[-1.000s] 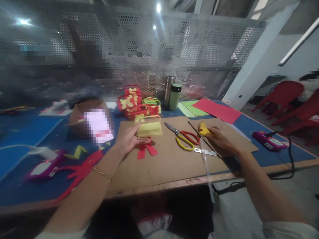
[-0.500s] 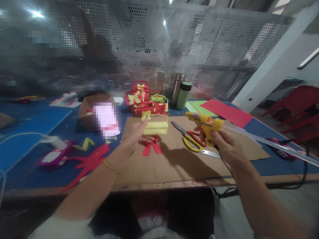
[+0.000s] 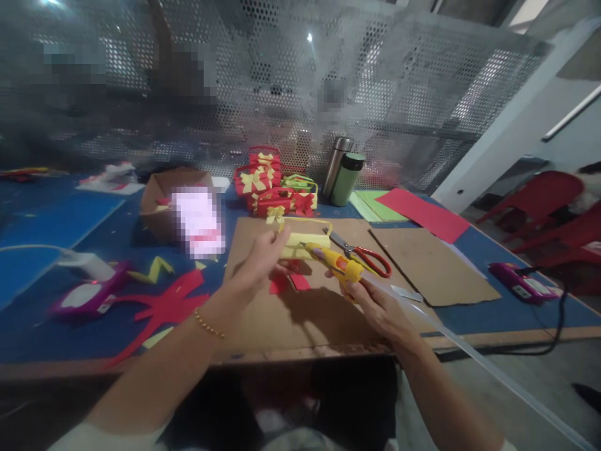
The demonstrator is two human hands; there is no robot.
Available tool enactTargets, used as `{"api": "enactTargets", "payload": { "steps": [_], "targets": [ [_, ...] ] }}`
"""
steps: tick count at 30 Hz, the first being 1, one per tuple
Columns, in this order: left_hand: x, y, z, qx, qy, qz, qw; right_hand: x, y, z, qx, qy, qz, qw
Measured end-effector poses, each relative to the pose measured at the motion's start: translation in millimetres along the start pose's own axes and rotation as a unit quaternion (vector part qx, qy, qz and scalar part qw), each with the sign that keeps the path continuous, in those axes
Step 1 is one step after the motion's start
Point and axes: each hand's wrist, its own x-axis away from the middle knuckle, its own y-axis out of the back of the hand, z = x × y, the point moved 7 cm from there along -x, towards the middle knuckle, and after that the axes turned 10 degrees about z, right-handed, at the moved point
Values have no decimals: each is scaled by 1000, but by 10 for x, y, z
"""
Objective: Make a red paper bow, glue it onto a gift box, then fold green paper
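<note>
Above cardboard | right hand: gripping glue gun, now swung to yellow box | left hand: pinching box

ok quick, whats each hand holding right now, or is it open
Left hand: closed, holding the yellow box.
Right hand: closed, holding the glue gun.

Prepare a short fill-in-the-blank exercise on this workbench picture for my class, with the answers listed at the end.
1. The right hand grips a glue gun with a mainly ____ body.
2. The cut piece showing just below the small yellow item in the left hand is coloured ____.
3. The bead bracelet is worn on the ____ arm.
4. The bottle beside the silver flask is mainly ____.

Missing words: yellow; red; left; green.
</note>
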Motion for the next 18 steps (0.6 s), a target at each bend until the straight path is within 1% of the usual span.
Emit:
{"api": "enactTargets", "payload": {
  "steps": [8, 13, 18],
  "targets": [
    [9, -5, -19, -15, 12, -4, 1000, 9, 20, 34, 14, 16, -15, 1000],
    [9, -20, -14, -13, 11, 8, 1000, 13, 34, 75, 33, 32, -25, 999],
    [8, -42, 5, -5, 21, 18, 1000, 12, 37, 99, 41, 30, -20, 998]
  ]
}}
